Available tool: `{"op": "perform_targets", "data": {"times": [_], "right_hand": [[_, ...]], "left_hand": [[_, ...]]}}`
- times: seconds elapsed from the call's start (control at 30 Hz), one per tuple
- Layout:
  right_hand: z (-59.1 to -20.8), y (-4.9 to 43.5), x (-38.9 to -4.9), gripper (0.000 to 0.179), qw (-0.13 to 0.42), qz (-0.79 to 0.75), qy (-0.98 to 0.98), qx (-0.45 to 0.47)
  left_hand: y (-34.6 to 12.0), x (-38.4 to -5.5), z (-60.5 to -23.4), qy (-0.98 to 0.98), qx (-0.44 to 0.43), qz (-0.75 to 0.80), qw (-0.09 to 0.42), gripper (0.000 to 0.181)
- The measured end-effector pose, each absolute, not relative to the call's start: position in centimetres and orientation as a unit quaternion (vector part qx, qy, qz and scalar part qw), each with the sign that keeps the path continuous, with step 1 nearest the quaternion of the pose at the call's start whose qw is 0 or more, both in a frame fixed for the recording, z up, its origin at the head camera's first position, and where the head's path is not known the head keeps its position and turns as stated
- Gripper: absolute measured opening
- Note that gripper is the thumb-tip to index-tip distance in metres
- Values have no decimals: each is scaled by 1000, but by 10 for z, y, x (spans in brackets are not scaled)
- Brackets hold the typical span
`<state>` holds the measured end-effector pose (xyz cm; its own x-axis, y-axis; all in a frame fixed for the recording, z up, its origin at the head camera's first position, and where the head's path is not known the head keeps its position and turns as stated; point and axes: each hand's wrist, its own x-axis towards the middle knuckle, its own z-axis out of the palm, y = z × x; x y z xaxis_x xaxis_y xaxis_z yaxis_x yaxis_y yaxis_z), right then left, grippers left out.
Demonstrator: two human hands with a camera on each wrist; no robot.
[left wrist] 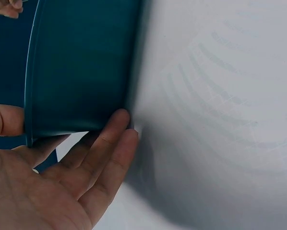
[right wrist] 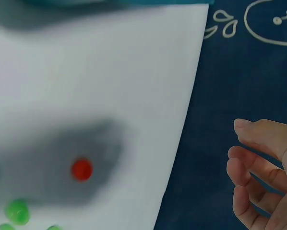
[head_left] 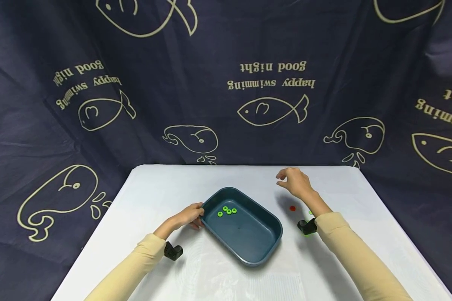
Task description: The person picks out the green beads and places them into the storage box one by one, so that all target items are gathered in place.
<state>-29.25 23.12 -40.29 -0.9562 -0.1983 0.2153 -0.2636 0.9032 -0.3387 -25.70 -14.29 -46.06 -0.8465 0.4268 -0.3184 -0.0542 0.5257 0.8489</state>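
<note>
A dark teal plastic tray [head_left: 245, 225] with rounded corners stands at an angle over the middle of the white table. Several small bright green rings [head_left: 229, 212] lie in its far left part. My left hand [head_left: 190, 215] grips the tray's left corner; in the left wrist view its thumb is at the rim and its fingers [left wrist: 112, 153] are against the outer wall. Raised above the table to the right of the tray, my right hand [head_left: 294, 180] has loosely bent fingers and nothing between them. A small red piece [right wrist: 81, 169] lies on the table below it.
Small green pieces [right wrist: 17, 212] lie near the red one, partly hidden by my right wrist in the head view. The white table [head_left: 165, 188] ends at a dark blue curtain [head_left: 226, 138] with fish drawings. A black wrist camera [head_left: 307, 227] hangs under my right cuff.
</note>
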Motion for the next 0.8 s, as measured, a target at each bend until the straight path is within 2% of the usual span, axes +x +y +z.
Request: {"op": "perform_targets", "data": {"times": [0.47,0.8], "right_hand": [[-425,276,-277,18,80,170,-979,80],[-455,301,-262,19,43,153,-986,46]], "left_hand": [[-144,-256,-460,838,114,474,245,43],[-141,-254,-458,840,109,473,245,43]]}}
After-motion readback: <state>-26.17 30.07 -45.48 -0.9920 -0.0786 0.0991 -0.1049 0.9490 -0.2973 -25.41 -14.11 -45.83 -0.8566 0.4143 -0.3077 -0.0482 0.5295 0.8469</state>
